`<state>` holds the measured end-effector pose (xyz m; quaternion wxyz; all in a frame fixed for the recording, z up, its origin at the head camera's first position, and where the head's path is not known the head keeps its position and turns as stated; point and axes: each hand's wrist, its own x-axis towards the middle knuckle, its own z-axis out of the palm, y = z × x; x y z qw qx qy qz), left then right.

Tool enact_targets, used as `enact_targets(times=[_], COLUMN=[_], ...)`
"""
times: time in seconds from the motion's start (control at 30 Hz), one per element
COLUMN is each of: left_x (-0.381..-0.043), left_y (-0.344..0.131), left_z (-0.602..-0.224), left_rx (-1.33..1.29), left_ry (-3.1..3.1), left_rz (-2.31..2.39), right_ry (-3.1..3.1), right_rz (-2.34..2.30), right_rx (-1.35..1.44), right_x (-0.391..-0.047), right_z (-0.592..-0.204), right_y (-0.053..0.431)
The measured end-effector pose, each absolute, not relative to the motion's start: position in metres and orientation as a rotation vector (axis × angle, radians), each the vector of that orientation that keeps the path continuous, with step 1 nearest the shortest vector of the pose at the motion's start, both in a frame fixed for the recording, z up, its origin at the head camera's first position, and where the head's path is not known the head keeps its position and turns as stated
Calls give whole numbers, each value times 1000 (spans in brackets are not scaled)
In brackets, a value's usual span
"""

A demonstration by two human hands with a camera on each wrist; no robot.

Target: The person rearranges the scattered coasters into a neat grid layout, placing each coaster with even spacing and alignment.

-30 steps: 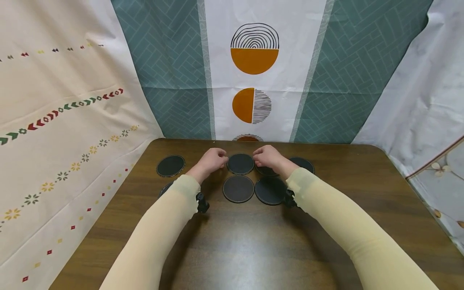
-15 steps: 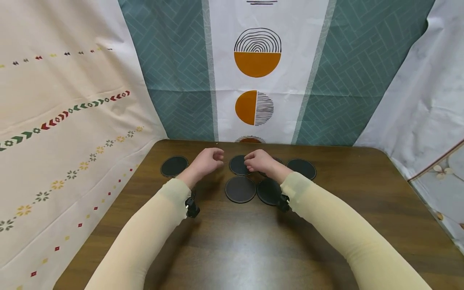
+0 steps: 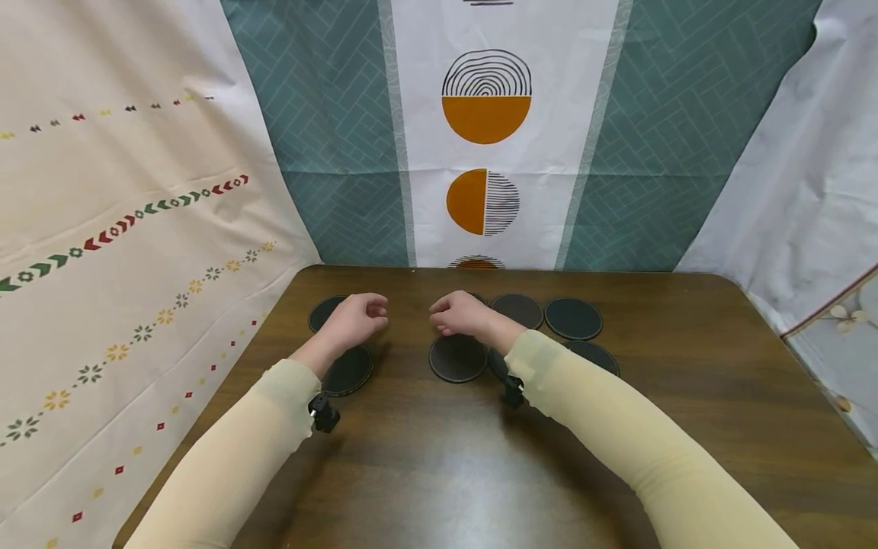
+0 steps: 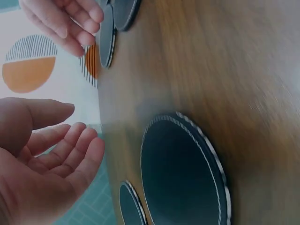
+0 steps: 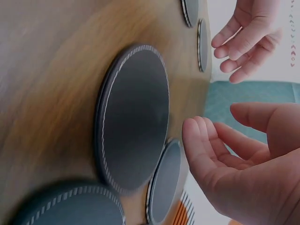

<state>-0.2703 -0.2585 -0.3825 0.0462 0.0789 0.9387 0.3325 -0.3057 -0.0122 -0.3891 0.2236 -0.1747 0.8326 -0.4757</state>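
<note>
Round dark coasters with pale stitched edges lie flat on the wooden table in two groups. My left hand (image 3: 353,324) hovers by the left pair, the near coaster (image 3: 348,374) and the far coaster (image 3: 324,313), which it partly covers. In the left wrist view that hand (image 4: 51,159) has relaxed fingers and holds nothing. My right hand (image 3: 463,314) is over the right group, just beyond a front coaster (image 3: 458,360), hiding most of the coaster behind it. Seen from the right wrist, this hand (image 5: 234,161) is likewise loosely bent around nothing, apart from the stitched coaster (image 5: 136,117).
More coasters of the right group show beside the right arm: a back-row coaster (image 3: 517,310), another farther right (image 3: 574,318) and one partly under the sleeve (image 3: 597,357). Patterned cloths hang behind the table (image 3: 411,457) and at both sides.
My left hand has moved left and slightly nearer, from beside the right group to the left pair. My right hand has shifted left across the back row, uncovering coasters at the right.
</note>
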Motion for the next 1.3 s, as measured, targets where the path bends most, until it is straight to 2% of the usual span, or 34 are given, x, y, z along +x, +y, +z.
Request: enact_targets(times=[0.77, 1.3], left_x=[-251, -232], left_y=[-326, -347], left_z=[-393, -395], left_rx=[118, 6], left_ry=[3049, 2973], left_rz=[671, 577], right_ry=[2206, 2112], right_rz=[-1284, -1264], right_rx=[-621, -630], right_x=[-283, -273], right_z=[-392, -401], right_y=[-64, -89])
